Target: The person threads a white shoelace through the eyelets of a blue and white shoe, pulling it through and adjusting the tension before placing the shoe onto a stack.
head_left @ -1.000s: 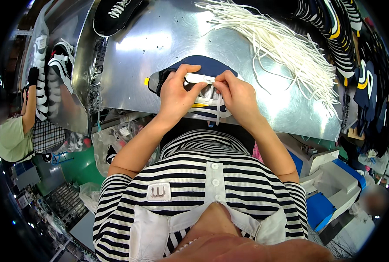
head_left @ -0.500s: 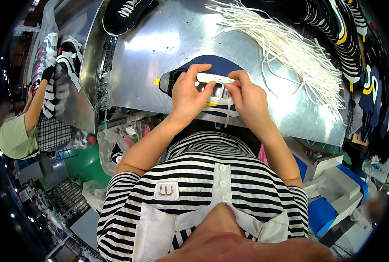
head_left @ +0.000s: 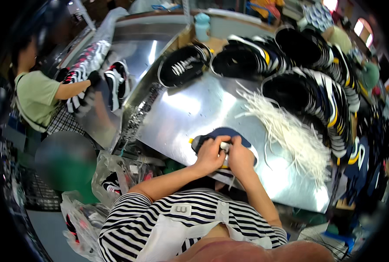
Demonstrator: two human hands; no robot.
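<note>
A navy shoe upper [head_left: 224,131] with a yellow tab and a grey-black end lies flat near the front edge of the metal table. My left hand [head_left: 209,156] is on its left part, fingers curled and closed. My right hand [head_left: 242,158] meets it from the right, its fingers also closed. Both pinch at the white lacing area in the middle of the upper, where a bit of white [head_left: 224,146] shows between them. A loose lace end hangs below. My fingers cover most of the eyelets, and motion blurs them slightly.
A bundle of white shoelaces [head_left: 290,135] lies on the metal table [head_left: 177,124] at right. Rows of nested shoe uppers [head_left: 330,102] stand behind it, beside a single black shoe [head_left: 181,66] and a light-blue bottle [head_left: 202,27]. At left, another person [head_left: 39,96] handles shoes.
The view has swung upward and shows more of the table's far side. My hands have drawn closer together over the upper, and their fingers are more tightly bunched around the white lacing.
</note>
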